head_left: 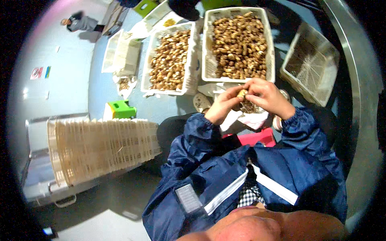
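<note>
My left hand (223, 105) and my right hand (267, 96) meet just in front of the near edge of the right-hand crate. Between their fingertips they pinch a small yellowish-brown mushroom (242, 93). Below it lies a white bag (253, 119) with dark brown scraps (248, 107) in its mouth. The right white crate (237, 80) is full of brown, dirt-flecked mushrooms (239, 46). To its left, another white crate (194, 60) holds paler mushrooms (169, 60). Whether either hand also grips a tool cannot be seen.
An open slatted crate (311, 64) with dark residue sits at right, beside a curved metal edge (348, 52). Nested pale baskets (104, 148) lie to my left, near a green stool (121, 109). A red object (257, 138) is by my lap. A person (82, 23) stands far left.
</note>
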Demonstrator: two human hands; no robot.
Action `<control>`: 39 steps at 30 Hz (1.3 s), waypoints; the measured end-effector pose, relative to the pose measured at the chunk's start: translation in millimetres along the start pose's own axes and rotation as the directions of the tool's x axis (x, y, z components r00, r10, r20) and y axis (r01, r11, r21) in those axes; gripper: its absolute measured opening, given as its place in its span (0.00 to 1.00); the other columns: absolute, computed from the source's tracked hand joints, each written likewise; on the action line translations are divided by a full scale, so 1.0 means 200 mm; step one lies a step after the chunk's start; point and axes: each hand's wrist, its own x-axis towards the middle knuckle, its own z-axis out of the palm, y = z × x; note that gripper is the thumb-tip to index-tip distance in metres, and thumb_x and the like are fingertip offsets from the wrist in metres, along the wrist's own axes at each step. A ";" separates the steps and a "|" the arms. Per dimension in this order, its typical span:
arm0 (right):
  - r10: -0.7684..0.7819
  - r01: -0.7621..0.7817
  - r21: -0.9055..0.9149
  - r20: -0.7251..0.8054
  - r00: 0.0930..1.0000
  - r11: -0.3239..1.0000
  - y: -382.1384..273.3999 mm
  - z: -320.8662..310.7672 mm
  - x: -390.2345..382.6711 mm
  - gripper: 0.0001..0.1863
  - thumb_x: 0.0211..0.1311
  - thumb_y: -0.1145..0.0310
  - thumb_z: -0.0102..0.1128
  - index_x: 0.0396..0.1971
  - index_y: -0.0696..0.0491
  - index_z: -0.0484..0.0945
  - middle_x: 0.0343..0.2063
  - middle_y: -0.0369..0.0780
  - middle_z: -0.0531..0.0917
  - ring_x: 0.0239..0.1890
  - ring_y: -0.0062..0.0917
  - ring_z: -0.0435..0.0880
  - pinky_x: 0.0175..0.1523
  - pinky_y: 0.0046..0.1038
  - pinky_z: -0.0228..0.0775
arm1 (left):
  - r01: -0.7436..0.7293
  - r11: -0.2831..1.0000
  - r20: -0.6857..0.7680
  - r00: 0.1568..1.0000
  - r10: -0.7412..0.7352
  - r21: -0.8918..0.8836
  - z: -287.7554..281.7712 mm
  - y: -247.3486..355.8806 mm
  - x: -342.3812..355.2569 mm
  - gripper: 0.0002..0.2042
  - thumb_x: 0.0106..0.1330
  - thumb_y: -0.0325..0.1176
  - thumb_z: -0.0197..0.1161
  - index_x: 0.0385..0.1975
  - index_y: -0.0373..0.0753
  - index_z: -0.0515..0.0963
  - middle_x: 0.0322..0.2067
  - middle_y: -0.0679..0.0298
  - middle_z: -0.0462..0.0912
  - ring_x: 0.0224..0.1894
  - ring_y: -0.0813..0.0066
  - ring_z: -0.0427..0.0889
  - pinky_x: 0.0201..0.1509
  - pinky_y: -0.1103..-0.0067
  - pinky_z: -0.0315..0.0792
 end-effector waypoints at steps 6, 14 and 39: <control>-0.014 0.009 -0.131 -0.041 0.999 0.991 -0.06 0.02 0.00 0.07 0.51 0.71 0.62 0.22 0.59 0.76 0.32 0.44 0.79 0.33 0.37 0.80 0.38 0.33 0.72 | -0.094 0.995 -0.049 0.994 0.095 0.036 0.07 -0.02 0.01 0.22 0.65 0.27 0.57 0.60 0.36 0.67 0.41 0.71 0.78 0.37 0.87 0.73 0.37 0.88 0.68; 0.020 -0.020 0.020 0.021 1.000 1.000 0.05 -0.02 -0.01 0.08 0.54 0.69 0.61 0.25 0.59 0.77 0.26 0.43 0.79 0.29 0.34 0.79 0.35 0.30 0.70 | -0.039 0.991 -0.082 0.995 0.050 0.131 0.05 0.00 0.02 0.19 0.63 0.25 0.57 0.55 0.36 0.73 0.37 0.67 0.80 0.33 0.85 0.77 0.34 0.85 0.72; 0.085 -0.078 0.075 -0.094 0.992 0.994 0.07 0.01 -0.03 0.09 0.48 0.67 0.60 0.21 0.58 0.78 0.19 0.44 0.78 0.25 0.37 0.79 0.32 0.34 0.71 | -0.060 0.968 -0.143 0.985 0.096 0.243 0.06 -0.03 0.00 0.20 0.64 0.22 0.57 0.56 0.32 0.70 0.40 0.66 0.79 0.36 0.83 0.77 0.39 0.85 0.73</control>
